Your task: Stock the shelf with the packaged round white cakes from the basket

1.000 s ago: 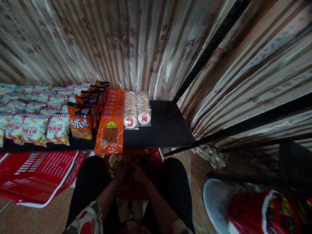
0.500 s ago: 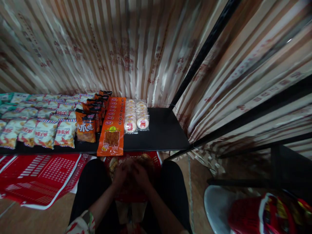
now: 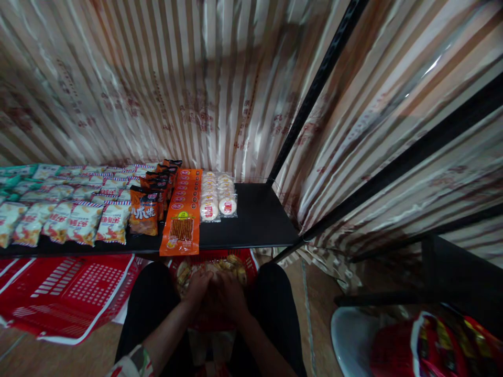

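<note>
Between my knees stands a red basket [image 3: 250, 264], partly under the shelf's front edge. Yellowish-brown packets [image 3: 236, 263] lie inside it, too dim to name. My left hand [image 3: 198, 287] and my right hand [image 3: 229, 290] are close together over the basket, fingers curled inward toward each other. Whatever they grip is hidden by the hands and the shadow. Just beyond them, on the black shelf [image 3: 251, 230], is a row of orange snack-stick packs [image 3: 181, 230] overhanging the front edge. Clear-wrapped round white crackers [image 3: 228, 206] stand to its right.
Orange-and-black snack bags [image 3: 143, 214] and several white snack bags [image 3: 113, 222] fill the shelf's left part. A red basket [image 3: 78, 293] lies below left. Black frame bars [image 3: 365, 188] and a striped curtain [image 3: 236, 78] enclose the right and back. A grey-white stool [image 3: 349, 335] stands lower right.
The view has shifted, so the shelf appears lower and its right end further left. My hands stay together in the basket, and more of its yellowish packets show beside my right hand.
</note>
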Available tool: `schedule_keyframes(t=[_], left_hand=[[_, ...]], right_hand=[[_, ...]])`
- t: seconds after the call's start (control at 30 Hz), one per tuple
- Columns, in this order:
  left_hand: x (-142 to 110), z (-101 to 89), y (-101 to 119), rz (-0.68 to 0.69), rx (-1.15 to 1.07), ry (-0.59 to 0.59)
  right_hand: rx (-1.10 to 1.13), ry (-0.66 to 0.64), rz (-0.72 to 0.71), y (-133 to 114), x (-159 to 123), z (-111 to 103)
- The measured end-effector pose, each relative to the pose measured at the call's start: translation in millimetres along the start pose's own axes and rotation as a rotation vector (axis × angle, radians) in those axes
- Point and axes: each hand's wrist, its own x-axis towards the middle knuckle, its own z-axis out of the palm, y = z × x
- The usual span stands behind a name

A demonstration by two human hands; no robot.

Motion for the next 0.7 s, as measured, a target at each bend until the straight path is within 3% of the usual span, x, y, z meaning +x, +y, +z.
schedule_keyframes(t=[0.27, 0.5, 0.7], left_hand=[[-5, 2.6, 13, 0.003, -0.086, -0.066], [-21, -0.1, 35, -0.010, -0.147, -0.079], [-15, 0.8, 21, 0.067, -0.067, -0.024]], right_hand=[[0.054, 0.093, -0.081, -10, -5, -22], [0.165, 0.111, 0.081, -13, -1, -35], [0.351, 0.185, 0.197, -5, -1, -37]])
